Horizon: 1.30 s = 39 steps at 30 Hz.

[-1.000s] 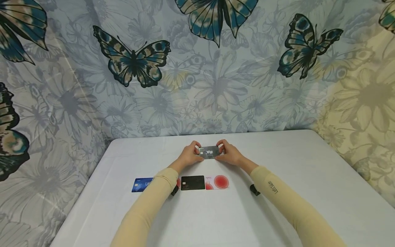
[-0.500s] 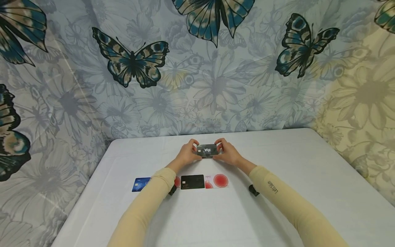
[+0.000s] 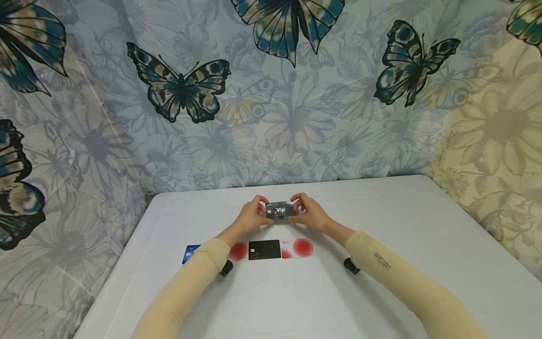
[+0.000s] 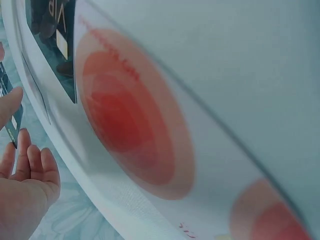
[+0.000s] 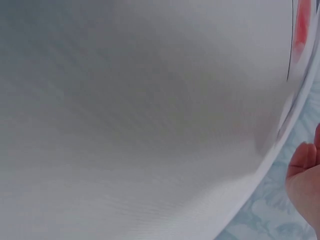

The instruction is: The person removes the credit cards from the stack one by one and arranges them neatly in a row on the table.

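Observation:
A dark grey card marked "Vip" (image 3: 280,211) is held up beyond a row of cards on the table. My left hand (image 3: 250,215) pinches its left end between thumb and fingers. At the right end, my right hand (image 3: 312,215) grips it the same way. In the left wrist view, the left hand (image 4: 27,187) and a strip of the grey card (image 4: 11,112) show at the left edge. Only part of the right hand (image 5: 304,182) enters the right wrist view; the card is out of sight there.
On the white table (image 3: 381,226) the row holds a blue card (image 3: 189,253) partly behind the left sleeve, a white card with a red circle (image 3: 238,251), a black VIP card (image 3: 264,250) and another white card with red circles (image 3: 298,248). A butterfly-print cloth (image 3: 296,122) hangs behind.
Both hands have shifted slightly left with the grey card. The left forearm now covers more of the blue card and uncovers more of the left red-circle card. The row has stayed put.

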Each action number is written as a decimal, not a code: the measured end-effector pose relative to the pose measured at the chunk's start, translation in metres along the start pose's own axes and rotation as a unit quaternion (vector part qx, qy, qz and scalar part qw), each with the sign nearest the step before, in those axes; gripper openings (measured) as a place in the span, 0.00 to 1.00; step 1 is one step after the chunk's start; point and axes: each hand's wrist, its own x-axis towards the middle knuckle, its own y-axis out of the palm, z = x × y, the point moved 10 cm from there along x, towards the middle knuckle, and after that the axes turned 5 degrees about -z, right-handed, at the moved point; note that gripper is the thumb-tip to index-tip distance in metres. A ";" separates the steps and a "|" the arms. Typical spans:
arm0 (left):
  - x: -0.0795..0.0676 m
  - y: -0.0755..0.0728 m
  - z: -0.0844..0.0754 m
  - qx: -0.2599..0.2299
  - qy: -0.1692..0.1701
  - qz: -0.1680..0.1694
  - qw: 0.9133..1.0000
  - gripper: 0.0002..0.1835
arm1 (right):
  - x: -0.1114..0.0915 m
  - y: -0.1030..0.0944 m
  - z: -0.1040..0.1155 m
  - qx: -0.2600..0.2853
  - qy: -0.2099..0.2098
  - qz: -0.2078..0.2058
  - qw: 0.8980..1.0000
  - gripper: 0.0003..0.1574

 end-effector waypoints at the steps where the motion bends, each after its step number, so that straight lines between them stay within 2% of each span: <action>1: -0.002 -0.001 -0.001 -0.001 0.004 0.000 1.000 0.30 | -0.002 0.000 0.002 0.001 -0.005 0.000 1.000 0.33; 9: -0.021 -0.004 -0.009 -0.006 0.020 0.002 1.000 0.30 | -0.018 0.000 0.008 0.003 0.009 0.003 1.000 0.34; 15: -0.033 -0.002 -0.016 -0.003 0.037 0.002 0.999 0.30 | -0.031 -0.001 0.016 0.018 -0.002 0.004 1.000 0.34; 26: -0.061 0.002 -0.027 -0.012 0.056 0.008 0.998 0.28 | -0.056 -0.003 0.024 0.013 0.011 0.003 1.000 0.34; 32: -0.080 0.008 -0.028 0.004 0.062 0.028 0.998 0.28 | -0.074 0.001 0.028 0.014 0.017 0.022 1.000 0.33; 39: -0.097 0.011 -0.032 0.010 0.062 0.034 0.997 0.29 | -0.092 0.004 0.034 0.022 0.022 0.046 0.998 0.33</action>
